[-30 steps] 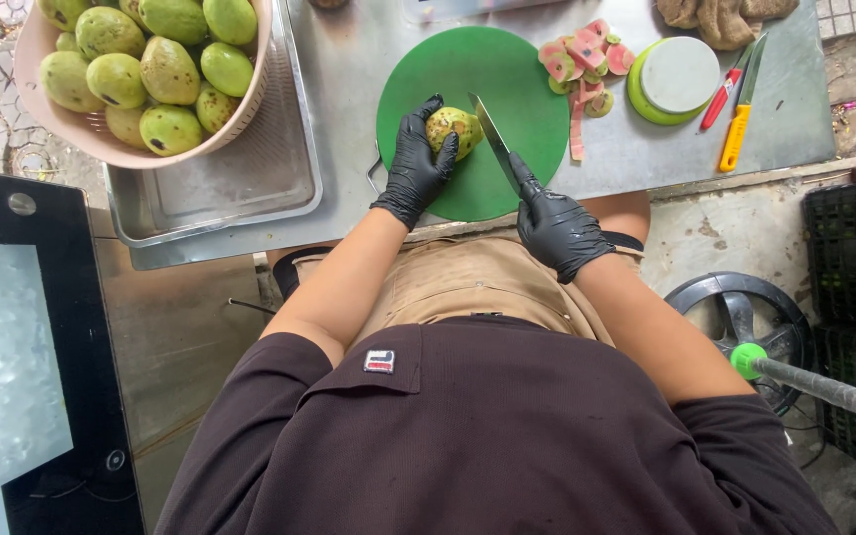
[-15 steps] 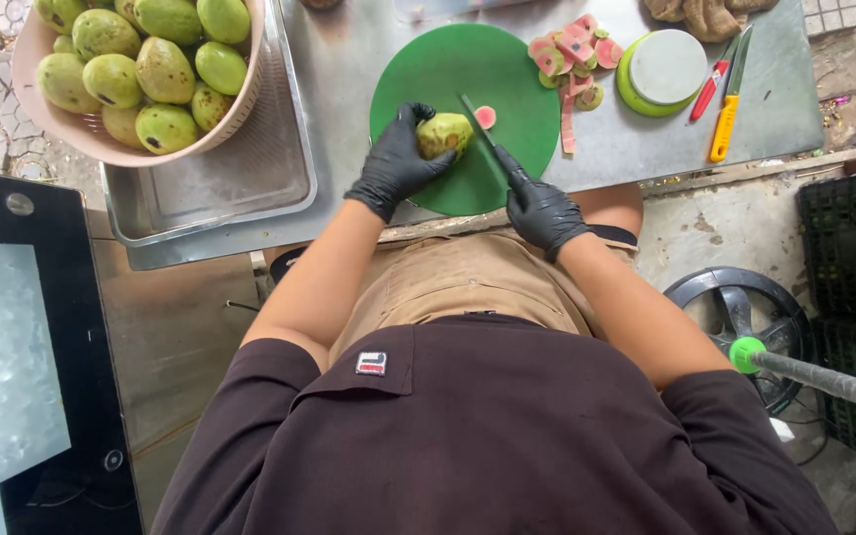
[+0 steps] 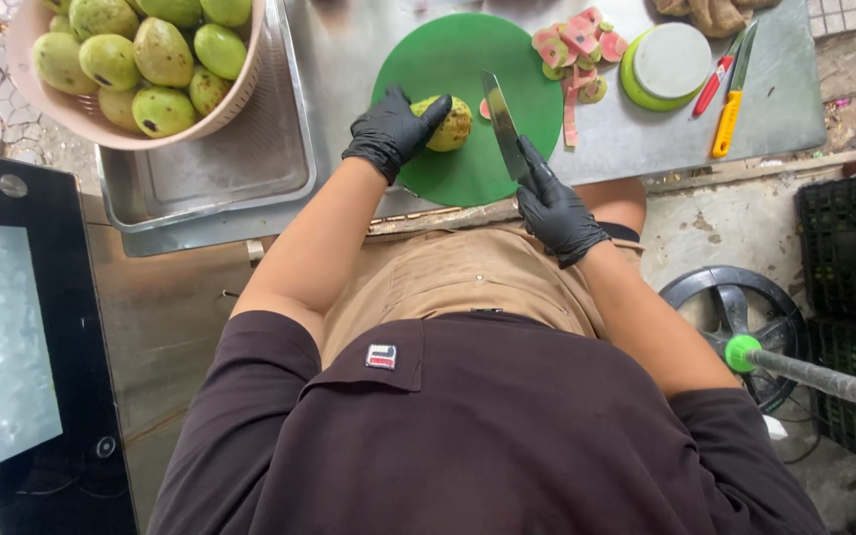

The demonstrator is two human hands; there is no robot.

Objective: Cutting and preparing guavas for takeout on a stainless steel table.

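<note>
Both my hands wear black gloves. My left hand (image 3: 390, 131) grips a green guava (image 3: 449, 123) lying on a round green cutting board (image 3: 468, 59). My right hand (image 3: 555, 210) holds a large knife (image 3: 500, 122) by its handle, the blade pointing away from me just right of the fruit and clear of it. A small cut pink piece (image 3: 485, 108) lies on the board beside the blade.
A pink bowl (image 3: 52, 104) of green guavas (image 3: 146, 50) stands in a steel tray (image 3: 235, 178) at left. Pink-fleshed cut pieces (image 3: 577, 50), a green-rimmed bowl (image 3: 664, 64), a red peeler (image 3: 714, 85) and a yellow-handled knife (image 3: 729, 119) lie at right. Black crates (image 3: 849, 248) stand on the floor.
The knife came off the guava and moved right, leaving a cut slice on the board. My left hand still holds the fruit. The view has shifted closer.
</note>
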